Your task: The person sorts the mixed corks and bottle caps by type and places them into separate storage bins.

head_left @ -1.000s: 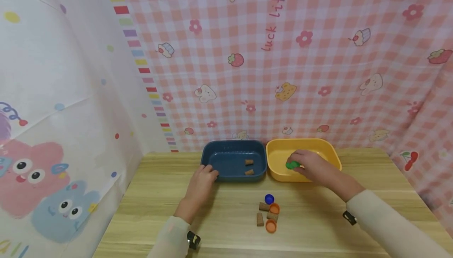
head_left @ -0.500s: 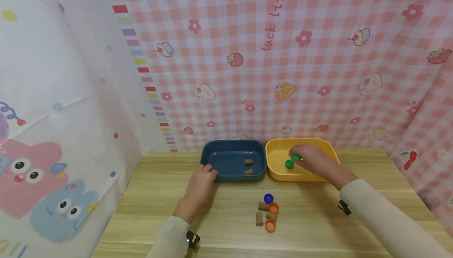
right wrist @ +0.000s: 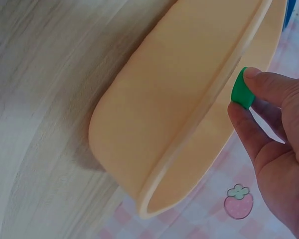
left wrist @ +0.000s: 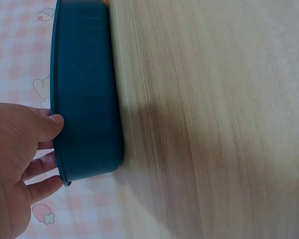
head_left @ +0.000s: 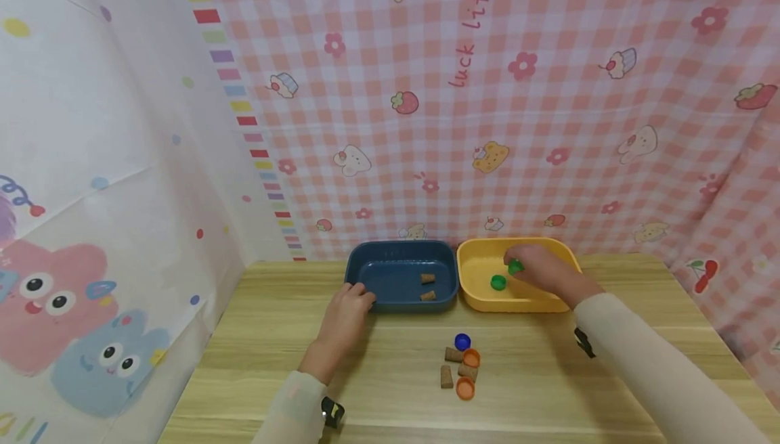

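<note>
Now a gap shows between the two green caps. Half a second ago they met; at this moment the lower cap point(head_left: 498, 282) lies on the floor of the yellow tray point(head_left: 512, 306), while the held cap point(right wrist: 242, 89) is apart from it in the right hand point(head_left: 539, 269). From my end, I judge that as one cap delivered and one yet to be let go. The right wrist view shows me thumb and fingertip pinching the held cap, beyond the tray's near rim. The left hand point(head_left: 342, 315) has not shifted: its thumb presses the rim of the blue tray point(head_left: 402, 307) from outside, its fingers spread behind, which I take for steadying.

Both trays look to me like smooth plastic, round-cornered, with a thin lip. The caps are shallow, hollow rounds; the corks are short, tapered and brown, with a grainy look. I see two inner corks point(head_left: 428, 278) lying in the blue tray. Three loose corks point(head_left: 447, 377), two orange caps point(head_left: 465, 388) and a blue cap point(head_left: 462, 342) cluster on the wood-grained table point(head_left: 274, 336).
</note>
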A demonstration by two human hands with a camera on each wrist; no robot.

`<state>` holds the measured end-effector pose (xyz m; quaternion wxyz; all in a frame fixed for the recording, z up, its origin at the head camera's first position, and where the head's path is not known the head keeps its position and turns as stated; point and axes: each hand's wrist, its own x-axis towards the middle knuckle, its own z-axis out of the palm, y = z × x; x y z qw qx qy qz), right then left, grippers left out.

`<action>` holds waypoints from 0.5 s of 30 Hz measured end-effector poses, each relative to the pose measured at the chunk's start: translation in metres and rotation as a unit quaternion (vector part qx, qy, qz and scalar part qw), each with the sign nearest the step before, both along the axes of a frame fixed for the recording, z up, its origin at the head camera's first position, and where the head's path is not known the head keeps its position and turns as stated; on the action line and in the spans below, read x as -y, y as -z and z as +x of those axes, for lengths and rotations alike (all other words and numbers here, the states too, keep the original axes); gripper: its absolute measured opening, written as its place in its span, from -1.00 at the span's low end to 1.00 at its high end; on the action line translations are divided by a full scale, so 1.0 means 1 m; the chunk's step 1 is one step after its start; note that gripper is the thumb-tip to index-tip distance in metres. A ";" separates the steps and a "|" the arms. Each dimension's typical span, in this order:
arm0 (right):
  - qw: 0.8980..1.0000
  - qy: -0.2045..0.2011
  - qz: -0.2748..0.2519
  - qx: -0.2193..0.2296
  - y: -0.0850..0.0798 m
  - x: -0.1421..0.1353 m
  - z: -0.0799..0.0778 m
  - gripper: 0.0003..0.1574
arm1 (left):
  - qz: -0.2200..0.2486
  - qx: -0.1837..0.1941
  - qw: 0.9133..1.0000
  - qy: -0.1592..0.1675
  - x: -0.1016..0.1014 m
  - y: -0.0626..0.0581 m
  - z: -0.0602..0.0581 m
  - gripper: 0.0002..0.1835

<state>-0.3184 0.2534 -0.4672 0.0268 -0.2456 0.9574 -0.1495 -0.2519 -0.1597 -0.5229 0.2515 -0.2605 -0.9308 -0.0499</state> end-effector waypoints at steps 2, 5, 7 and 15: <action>1.000 0.006 0.002 0.011 0.000 -0.002 -0.003 -0.68 | 0.001 -0.001 1.000 0.001 0.001 0.000 -0.001 -0.92; 1.000 0.015 0.000 0.026 0.000 -0.004 -0.007 -0.68 | -0.004 0.003 1.000 0.002 0.001 0.000 -0.001 -0.94; 0.999 0.019 0.000 0.034 0.000 -0.005 -0.010 -0.68 | -0.008 0.008 1.000 0.002 0.001 0.000 -0.001 -0.95; 0.999 0.018 0.021 0.047 0.003 -0.008 -0.017 -0.69 | -0.011 0.010 1.000 -0.002 0.001 0.000 -0.002 -0.95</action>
